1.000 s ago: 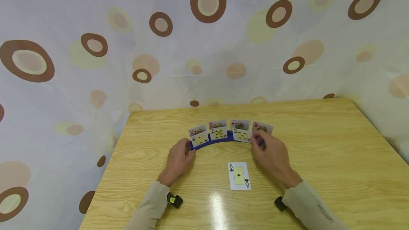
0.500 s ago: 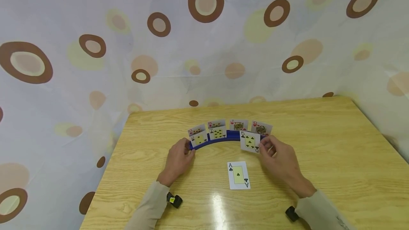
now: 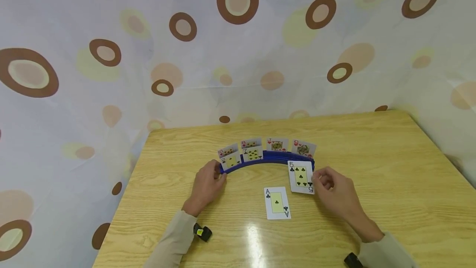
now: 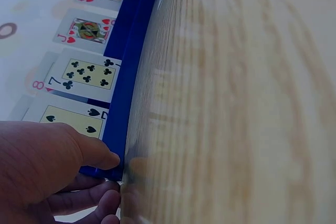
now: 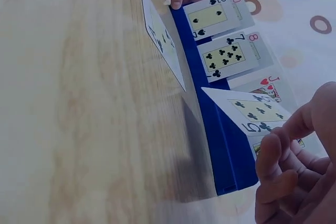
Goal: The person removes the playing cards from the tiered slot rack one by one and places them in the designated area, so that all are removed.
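My left hand grips the left end of a curved blue card holder, its thumb on the front edge in the left wrist view. My right hand pinches the five of clubs by its right side, in front of the holder's right part and apart from it. In the holder's front row stand the two of spades and the seven of clubs. Behind them rise a red ten, a red eight, the jack of hearts and the queen of hearts.
An ace of clubs lies face up on the wooden table, nearer than the holder. Behind the table hangs a white sheet with brown and yellow circles. A black strap device sits at the left wrist.
The right hand has drawn the five of clubs out of the holder's front row, toward the body and to the right. The left hand has stayed at the holder's end.
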Demonstrator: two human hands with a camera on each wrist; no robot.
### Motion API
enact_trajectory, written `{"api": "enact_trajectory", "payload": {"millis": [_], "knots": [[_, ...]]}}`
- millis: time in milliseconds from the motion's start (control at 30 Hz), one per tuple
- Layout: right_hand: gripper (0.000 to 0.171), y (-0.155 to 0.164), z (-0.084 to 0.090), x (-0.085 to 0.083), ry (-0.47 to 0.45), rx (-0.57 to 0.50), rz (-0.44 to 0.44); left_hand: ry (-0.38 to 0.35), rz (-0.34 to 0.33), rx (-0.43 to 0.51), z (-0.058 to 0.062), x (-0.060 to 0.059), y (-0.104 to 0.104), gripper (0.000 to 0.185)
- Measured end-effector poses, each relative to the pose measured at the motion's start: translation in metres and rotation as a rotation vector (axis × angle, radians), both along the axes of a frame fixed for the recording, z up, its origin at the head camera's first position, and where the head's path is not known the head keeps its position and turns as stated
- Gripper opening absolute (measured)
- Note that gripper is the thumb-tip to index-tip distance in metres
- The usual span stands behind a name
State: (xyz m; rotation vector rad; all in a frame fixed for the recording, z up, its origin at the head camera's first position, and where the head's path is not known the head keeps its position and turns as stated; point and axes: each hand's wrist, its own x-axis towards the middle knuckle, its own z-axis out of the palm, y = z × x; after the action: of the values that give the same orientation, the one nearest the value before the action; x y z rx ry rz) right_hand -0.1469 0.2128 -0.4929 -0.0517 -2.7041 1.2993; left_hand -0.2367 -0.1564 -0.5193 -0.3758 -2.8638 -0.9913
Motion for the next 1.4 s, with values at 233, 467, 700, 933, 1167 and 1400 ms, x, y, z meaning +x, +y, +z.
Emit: {"api": "enact_trajectory", "payload": {"millis": [233,467,700,933,1167,1400], "knots": [[0.014,-0.001,-0.002,0.005,-0.047,0.094,-0.002,0.017,-0.004,-0.013,0.002,0.001,0.000,0.021],[0.015,0.000,-0.005,0.008,-0.189,0.167,0.025,0.011,-0.007,-0.010,0.002,0.001,-0.001,0.021],[0.013,-0.001,-0.009,0.013,-0.263,0.222,0.069,0.020,-0.014,-0.003,0.003,0.000,-0.001,0.021],[0.012,-0.007,-0.009,0.016,-0.255,0.292,0.054,0.024,-0.021,0.002,0.001,0.001,-0.002,0.020],[0.012,-0.008,-0.009,0.015,-0.250,0.293,0.038,0.017,-0.013,0.000,0.001,-0.001,-0.002,0.021],[0.012,-0.009,-0.010,0.016,-0.241,0.287,0.041,-0.003,-0.005,-0.001,0.002,0.000,-0.001,0.022]]}}
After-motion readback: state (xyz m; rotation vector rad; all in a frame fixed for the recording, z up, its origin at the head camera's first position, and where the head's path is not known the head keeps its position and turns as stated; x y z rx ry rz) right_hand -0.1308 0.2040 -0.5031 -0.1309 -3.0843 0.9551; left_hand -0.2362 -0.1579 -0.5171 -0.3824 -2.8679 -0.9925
